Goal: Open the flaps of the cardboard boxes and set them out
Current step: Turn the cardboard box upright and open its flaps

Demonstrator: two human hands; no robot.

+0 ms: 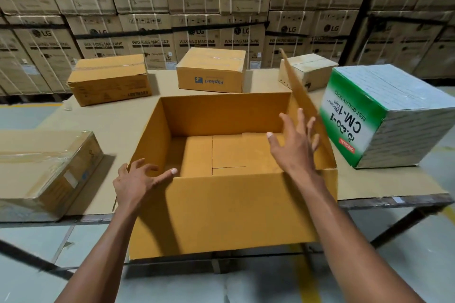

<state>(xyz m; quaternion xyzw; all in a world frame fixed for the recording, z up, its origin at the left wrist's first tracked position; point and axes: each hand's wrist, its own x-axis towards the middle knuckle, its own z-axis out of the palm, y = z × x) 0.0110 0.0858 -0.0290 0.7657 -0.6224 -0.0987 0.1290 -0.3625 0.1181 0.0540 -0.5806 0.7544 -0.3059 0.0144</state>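
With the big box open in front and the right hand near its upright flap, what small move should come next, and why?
Probably press the right flap outward and down with the right hand: it stands tilted while the open box shows its bare floor. The left hand at the near left corner can steady it.

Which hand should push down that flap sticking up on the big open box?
Probably the right hand: it is open and spread right beside the upright flap. The left hand is at the box's opposite near corner.
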